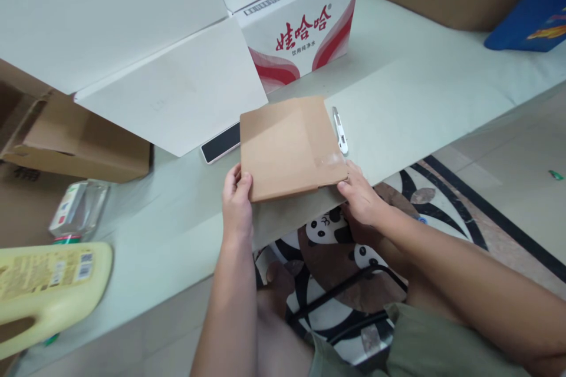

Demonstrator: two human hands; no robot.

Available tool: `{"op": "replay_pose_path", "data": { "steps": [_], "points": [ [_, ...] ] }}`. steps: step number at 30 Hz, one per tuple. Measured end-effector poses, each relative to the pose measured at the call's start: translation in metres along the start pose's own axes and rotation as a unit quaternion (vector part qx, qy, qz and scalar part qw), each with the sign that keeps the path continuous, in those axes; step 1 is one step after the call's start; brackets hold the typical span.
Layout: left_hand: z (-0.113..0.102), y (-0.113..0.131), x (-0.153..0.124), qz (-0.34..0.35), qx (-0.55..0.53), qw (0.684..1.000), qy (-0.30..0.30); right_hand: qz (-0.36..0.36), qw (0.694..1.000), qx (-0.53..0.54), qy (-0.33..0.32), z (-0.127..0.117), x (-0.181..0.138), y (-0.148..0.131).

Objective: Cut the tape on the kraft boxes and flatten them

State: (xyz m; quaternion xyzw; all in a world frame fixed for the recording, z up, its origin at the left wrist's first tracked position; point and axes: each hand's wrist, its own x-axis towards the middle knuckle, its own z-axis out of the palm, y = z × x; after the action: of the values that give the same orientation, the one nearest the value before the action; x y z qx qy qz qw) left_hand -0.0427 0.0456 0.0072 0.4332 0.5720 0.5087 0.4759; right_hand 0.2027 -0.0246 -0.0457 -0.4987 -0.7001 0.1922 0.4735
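Observation:
A flat brown cardboard box (283, 147) is held between my two hands over the front edge of the table. My left hand (237, 197) grips its near left corner, thumb on top. At the near right corner my right hand (359, 193) closes on the box, with the thumb by its front edge; the fingers underneath are hidden. Just past the box's right side lies a white utility knife (340, 131). A dark-faced phone (220, 142) rests on the table, partly covered by the box's left side.
White cartons (177, 82) stand behind, one a red-printed carton (305, 29). Brown boxes (88, 135) are at the left. A clear bottle (82, 206) and a yellow jug (53, 288) lie at the left edge. A blue package (526, 26) sits far right on the pale table (420, 82).

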Motion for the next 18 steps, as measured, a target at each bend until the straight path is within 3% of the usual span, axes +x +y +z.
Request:
{"op": "replay_pose_path", "data": {
  "steps": [10,18],
  "points": [
    [-0.0009,-0.0014,-0.0002,0.008,0.0,1.0,-0.006,0.062,0.998,-0.027,0.002,0.004,0.0003,-0.0036],
    [0.0003,0.0002,-0.0004,0.003,-0.003,1.0,0.001,0.068,0.997,-0.028,0.002,0.0041,-0.0003,-0.0034]
  ]
}}
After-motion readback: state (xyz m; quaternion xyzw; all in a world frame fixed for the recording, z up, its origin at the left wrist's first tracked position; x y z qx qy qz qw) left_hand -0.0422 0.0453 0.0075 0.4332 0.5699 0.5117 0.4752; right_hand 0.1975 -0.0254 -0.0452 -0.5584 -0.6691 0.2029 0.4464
